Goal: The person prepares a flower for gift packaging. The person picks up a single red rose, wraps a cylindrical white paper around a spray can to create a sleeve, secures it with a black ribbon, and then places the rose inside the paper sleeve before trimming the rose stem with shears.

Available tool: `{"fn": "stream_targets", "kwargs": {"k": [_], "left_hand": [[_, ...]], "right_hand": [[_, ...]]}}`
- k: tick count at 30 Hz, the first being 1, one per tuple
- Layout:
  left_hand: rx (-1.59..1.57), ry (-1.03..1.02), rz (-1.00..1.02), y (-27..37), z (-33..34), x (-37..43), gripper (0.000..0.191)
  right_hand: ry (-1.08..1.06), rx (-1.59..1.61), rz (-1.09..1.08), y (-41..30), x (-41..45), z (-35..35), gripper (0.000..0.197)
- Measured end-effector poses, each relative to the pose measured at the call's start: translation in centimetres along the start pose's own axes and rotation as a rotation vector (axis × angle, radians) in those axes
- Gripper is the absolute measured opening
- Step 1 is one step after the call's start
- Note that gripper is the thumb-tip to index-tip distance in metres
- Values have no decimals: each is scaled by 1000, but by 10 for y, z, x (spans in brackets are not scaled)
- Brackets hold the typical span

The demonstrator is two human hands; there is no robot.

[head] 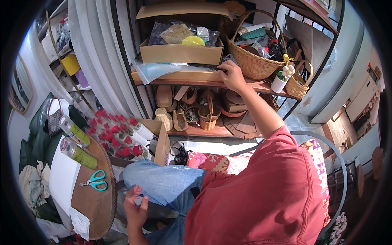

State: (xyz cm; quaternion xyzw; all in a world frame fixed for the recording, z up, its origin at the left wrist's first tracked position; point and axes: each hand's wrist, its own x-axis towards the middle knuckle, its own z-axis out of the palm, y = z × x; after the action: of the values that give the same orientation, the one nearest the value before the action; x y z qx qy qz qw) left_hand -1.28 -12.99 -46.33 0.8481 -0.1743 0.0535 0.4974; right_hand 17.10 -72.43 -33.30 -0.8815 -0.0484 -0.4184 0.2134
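Note:
My right hand (231, 73) reaches to the shelf, its fingers bent around a small dark item (224, 72) too small to name. This is at the right end of a shallow wooden tray (190, 76), beneath an open cardboard box (180, 54). Clear plastic sheeting (159, 71) hangs over the tray's front edge. My left hand (136, 206) is raised beside my jeans, near the round brown table (92, 211). Its thumb and curled fingers are apart; nothing plainly shows in it. Teal-handled scissors (97, 181) lie on that table.
A large wicker basket (255, 62) full of mixed items stands right of the box. Small baskets (208, 118) fill the lower shelf. A carton (162, 145) holds several wrapped red roses (114, 142). Two green spray cans (82, 157) lie on white paper (62, 183).

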Motion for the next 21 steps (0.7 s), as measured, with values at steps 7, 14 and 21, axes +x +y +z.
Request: {"fn": "stream_targets", "kwargs": {"k": [7,14,21], "left_hand": [[133,70,101,4,-22,4,38],[384,475,184,-15,-80,4,29],[846,951,-204,-49,-184,-58,20]], "right_hand": [[92,183,-294,-143,-48,31,16],[-198,929,-697,-366,-89,135,29],[-796,945,-627,-550,-127,269,29]]}}
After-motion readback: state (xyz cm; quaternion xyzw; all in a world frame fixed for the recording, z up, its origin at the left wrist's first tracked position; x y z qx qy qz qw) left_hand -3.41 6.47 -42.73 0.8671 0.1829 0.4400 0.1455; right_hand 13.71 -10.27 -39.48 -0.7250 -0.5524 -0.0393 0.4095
